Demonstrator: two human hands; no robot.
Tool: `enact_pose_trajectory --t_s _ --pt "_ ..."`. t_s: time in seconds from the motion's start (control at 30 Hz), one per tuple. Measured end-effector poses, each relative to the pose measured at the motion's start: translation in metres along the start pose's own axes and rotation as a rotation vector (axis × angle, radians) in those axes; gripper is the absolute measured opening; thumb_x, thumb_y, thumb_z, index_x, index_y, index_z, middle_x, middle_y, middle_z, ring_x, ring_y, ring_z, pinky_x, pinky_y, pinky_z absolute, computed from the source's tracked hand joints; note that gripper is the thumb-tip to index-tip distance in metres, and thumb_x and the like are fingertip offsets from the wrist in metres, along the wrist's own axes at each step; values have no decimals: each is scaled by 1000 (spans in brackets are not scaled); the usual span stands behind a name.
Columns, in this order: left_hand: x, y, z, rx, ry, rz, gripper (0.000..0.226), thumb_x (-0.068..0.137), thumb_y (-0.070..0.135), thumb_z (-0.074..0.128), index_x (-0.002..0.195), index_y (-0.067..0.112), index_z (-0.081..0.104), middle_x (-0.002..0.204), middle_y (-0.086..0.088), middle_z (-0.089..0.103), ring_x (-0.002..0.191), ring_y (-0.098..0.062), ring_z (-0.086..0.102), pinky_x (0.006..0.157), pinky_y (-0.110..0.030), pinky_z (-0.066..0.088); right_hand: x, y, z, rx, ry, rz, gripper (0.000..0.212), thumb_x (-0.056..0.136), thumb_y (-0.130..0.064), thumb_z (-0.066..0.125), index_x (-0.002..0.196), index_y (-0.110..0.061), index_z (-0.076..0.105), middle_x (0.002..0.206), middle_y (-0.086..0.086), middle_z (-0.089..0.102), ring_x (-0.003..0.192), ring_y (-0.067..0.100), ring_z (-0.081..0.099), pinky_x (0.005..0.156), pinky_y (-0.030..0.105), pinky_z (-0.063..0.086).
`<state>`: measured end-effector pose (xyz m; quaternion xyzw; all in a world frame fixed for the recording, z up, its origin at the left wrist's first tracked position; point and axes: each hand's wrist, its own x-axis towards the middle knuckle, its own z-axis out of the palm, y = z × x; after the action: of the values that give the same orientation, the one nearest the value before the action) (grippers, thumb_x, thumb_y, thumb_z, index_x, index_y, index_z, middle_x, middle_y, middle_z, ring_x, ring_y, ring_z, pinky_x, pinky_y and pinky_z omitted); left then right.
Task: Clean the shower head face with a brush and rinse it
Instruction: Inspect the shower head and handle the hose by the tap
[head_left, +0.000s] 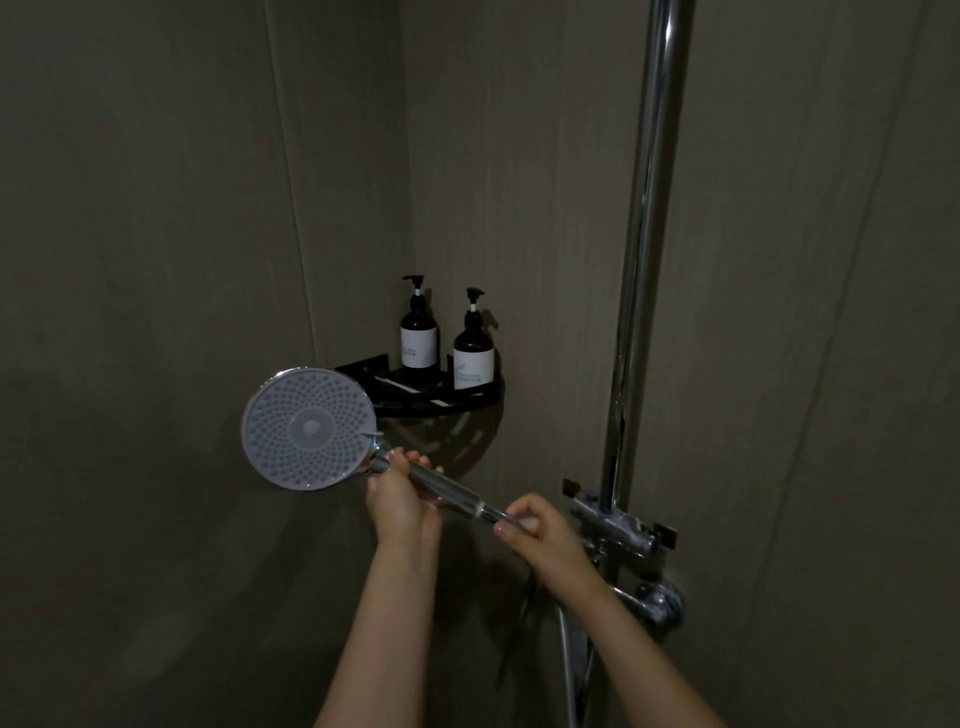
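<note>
The shower head (307, 428) is a round grey disc with many small nozzles, its face turned toward me at centre left. A chrome handle runs from it down to the right. My left hand (402, 496) grips the handle just below the disc. My right hand (537, 527) pinches the handle's lower end, where the hose joins. No brush is in view.
A black corner shelf (470, 402) holds two dark pump bottles (418, 332) (473, 351) behind the head. A chrome riser pipe (644, 260) runs up the right wall, with a holder bracket (618, 525) and a mixer valve (657, 605) below. The walls are dark tile.
</note>
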<state>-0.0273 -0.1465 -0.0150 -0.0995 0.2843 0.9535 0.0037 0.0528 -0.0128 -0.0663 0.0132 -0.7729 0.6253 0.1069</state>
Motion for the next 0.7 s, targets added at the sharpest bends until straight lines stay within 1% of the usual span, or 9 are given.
enact_pose_trajectory --t_s 0.07,0.13,0.23,0.33,0.47,0.53,0.6,0.67,0.7 --pt "1 0 0 3 -2 3 18 98 13 39 83 18 49 74 2 49 65 -11 50 65 -30 45 0 0 -1 4 3 -5 9 88 -20 61 92 -14 55 71 -5 64 67 4 64 58 14 49" --pt "1 -2 1 3 -10 5 19 98 13 39 82 18 49 74 2 48 65 -11 49 65 -30 44 1 -1 0 25 16 14 8 91 -21 57 86 -15 55 65 -5 61 64 8 61 56 12 46" --pt "2 -3 2 -2 -14 5 22 98 12 38 80 19 48 73 2 47 63 -10 48 63 -30 44 1 0 0 37 26 27 12 94 -22 51 83 -17 55 63 -8 57 57 0 56 52 9 42" --pt "2 -3 0 -7 -15 -3 20 98 13 39 82 19 49 73 3 48 64 -10 49 64 -30 44 -1 -1 -1 11 36 3 8 90 -20 58 95 -14 57 76 -2 64 72 7 65 62 16 50" --pt "4 -4 0 -3 -8 -13 19 98 14 40 83 18 49 73 3 49 64 -10 50 64 -30 45 1 -4 0 -7 43 36 16 94 -22 50 81 -18 56 65 -5 55 61 5 55 60 15 44" --pt "4 -4 1 -12 -7 -16 19 98 13 39 82 18 49 73 2 49 64 -10 50 65 -30 45 1 -1 0 29 50 32 5 92 -21 54 89 -17 57 70 -3 60 68 11 60 62 18 49" --pt "4 -4 1 -21 -8 -19 20 98 12 39 82 18 50 73 2 49 64 -11 49 66 -29 45 1 1 -2 24 52 6 10 89 -17 60 98 -14 56 75 0 64 73 13 65 64 19 52" --pt "4 -4 1 -20 -7 -20 19 98 12 39 82 18 49 74 3 49 65 -11 49 67 -30 45 1 -1 -2 10 48 6 5 91 -17 56 89 -13 56 70 -3 61 66 6 61 60 13 49" --pt "4 -4 1 -19 -9 -22 20 98 12 39 82 18 49 74 3 49 65 -10 49 67 -30 45 2 1 -1 8 47 6 11 93 -19 53 84 -15 56 67 -5 58 62 4 58 58 12 46"
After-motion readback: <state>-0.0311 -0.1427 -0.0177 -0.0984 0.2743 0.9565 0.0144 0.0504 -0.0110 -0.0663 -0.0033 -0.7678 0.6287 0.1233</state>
